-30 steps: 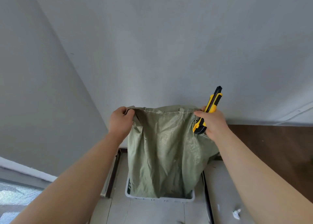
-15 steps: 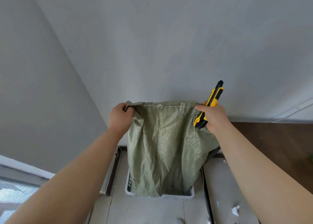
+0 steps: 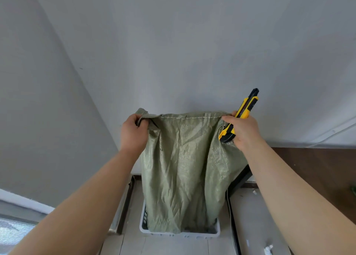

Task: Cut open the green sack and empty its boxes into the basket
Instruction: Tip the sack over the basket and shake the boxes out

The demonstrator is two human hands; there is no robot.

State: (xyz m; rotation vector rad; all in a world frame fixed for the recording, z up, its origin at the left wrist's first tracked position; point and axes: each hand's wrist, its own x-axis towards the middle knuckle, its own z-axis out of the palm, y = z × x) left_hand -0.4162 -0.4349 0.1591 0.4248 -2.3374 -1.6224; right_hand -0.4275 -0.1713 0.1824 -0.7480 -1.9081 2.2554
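Hanging from left grip [image 3: 133, 133] and right grip [image 3: 245, 131], sack [image 3: 185, 168] dips into basket [image 3: 192, 235].

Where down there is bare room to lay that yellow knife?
Bare: the pale floor strip in front of the basket, and the pale slab right of it, apart from white scraps. The wooden floor farther right looks free too. Crowded: the basket, where the green sack hangs.

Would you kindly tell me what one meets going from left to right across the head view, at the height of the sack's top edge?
Left hand → green sack, held up by its top corners → right hand, which also grips the yellow utility knife.
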